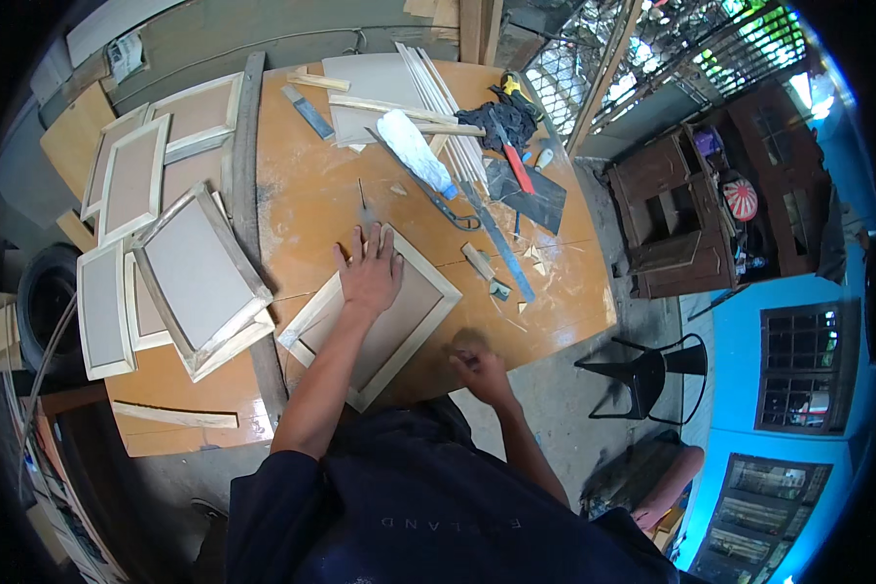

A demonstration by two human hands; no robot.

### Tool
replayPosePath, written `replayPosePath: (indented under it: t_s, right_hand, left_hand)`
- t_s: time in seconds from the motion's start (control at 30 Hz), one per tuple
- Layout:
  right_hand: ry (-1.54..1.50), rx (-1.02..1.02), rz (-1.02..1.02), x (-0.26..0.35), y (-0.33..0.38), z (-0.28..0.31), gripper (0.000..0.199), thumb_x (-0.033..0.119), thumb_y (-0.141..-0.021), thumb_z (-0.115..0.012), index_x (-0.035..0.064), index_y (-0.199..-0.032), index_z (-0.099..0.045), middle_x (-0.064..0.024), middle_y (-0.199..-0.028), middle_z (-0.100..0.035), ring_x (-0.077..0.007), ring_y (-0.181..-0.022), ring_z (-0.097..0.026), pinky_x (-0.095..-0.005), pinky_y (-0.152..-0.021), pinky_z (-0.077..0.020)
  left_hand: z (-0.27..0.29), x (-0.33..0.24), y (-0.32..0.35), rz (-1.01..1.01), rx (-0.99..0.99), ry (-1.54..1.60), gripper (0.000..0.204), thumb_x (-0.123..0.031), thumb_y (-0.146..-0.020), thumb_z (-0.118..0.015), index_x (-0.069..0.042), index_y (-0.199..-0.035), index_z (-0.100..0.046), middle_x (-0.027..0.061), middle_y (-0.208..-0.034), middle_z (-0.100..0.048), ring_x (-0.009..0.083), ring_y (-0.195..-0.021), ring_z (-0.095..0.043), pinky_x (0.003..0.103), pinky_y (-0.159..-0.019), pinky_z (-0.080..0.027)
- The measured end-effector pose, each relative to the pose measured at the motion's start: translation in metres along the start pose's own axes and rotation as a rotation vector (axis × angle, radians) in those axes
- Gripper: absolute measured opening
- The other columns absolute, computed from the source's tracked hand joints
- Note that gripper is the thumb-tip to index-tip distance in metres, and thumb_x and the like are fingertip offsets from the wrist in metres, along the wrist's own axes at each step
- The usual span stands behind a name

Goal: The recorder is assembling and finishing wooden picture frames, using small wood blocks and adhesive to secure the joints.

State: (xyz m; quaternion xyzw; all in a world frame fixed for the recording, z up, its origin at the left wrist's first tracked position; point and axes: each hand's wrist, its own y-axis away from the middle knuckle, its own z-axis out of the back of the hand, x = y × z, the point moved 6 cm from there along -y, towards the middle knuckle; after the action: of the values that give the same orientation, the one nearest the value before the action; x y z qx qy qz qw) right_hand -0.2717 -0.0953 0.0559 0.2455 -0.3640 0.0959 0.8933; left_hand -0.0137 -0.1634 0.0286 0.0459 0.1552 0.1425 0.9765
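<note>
A pale wooden frame with a grey-brown panel lies tilted on the orange-brown table in front of me. My left hand rests on its far part, fingers spread and palm down. To the right of the frame, close to the table's near edge, my right hand is closed, with curled fingers. A small brownish thing shows at its fingertips, too blurred to name. Beyond the frame lie a small wood block and a thin dark pointed tool.
Several framed panels are piled on the left. Farther back lie a handsaw, a plastic bottle, a long metal ruler, thin white strips and a dark cloth. A black chair stands at right.
</note>
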Motion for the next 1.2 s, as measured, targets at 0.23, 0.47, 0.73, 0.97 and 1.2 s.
replayPosePath:
  t_s: [0.23,0.47,0.73,0.97,1.2]
  right_hand:
    - [-0.048,-0.455,0.143,-0.005,-0.056,0.055,0.023,0.012,-0.089,-0.072,-0.0021,-0.106,-0.070,-0.0186,-0.093,-0.073,-0.0302,-0.078,-0.074,-0.0376,-0.074,-0.0585]
    - [0.351,-0.415,0.131,0.024,-0.127,0.067,0.049,0.023,-0.083,-0.077,0.0042,-0.125,-0.063,-0.0215,-0.123,-0.061,-0.0425,-0.116,-0.058,-0.0504,-0.099,-0.0490]
    - [0.391,-0.368,0.117,0.015,-0.149,0.049,0.039,0.016,-0.082,-0.075,0.0056,-0.119,-0.067,-0.0190,-0.121,-0.063,-0.0411,-0.114,-0.059,-0.0484,-0.096,-0.0513]
    - [0.503,-0.437,0.331,0.005,-0.144,0.044,0.035,0.010,-0.079,-0.075,0.0117,-0.114,-0.073,-0.0155,-0.103,-0.070,-0.0371,-0.099,-0.063,-0.0469,-0.087,-0.0517]
    - [0.194,-0.387,0.343,0.066,-0.132,0.025,0.033,0.012,-0.079,-0.080,0.0023,-0.109,-0.071,-0.0163,-0.084,-0.061,-0.0368,-0.082,-0.061,-0.0455,-0.074,-0.0503]
  left_hand:
    - [-0.011,0.003,0.009,-0.061,-0.005,0.053,0.061,-0.040,-0.104,-0.038,-0.016,-0.160,-0.028,0.0057,-0.168,-0.023,0.0337,-0.153,-0.021,0.066,-0.119,-0.014]
    - [-0.021,-0.009,0.029,-0.182,-0.109,0.084,0.063,-0.035,-0.103,-0.045,-0.016,-0.160,-0.028,0.0055,-0.167,-0.024,0.0341,-0.152,-0.024,0.065,-0.119,-0.016]
    - [-0.023,-0.007,0.033,-0.133,-0.112,0.224,0.070,-0.035,-0.099,-0.053,-0.002,-0.156,-0.029,0.0161,-0.164,-0.029,0.0291,-0.152,-0.028,0.057,-0.121,-0.017]
    - [-0.022,0.000,0.032,-0.138,-0.144,0.189,0.068,-0.035,-0.099,-0.054,-0.001,-0.154,-0.034,0.0153,-0.163,-0.031,0.0279,-0.152,-0.027,0.056,-0.121,-0.018]
    - [-0.022,0.007,0.035,-0.223,-0.290,0.224,0.050,-0.023,-0.097,-0.057,-0.002,-0.142,-0.053,0.0140,-0.155,-0.045,0.0300,-0.146,-0.038,0.051,-0.118,-0.029]
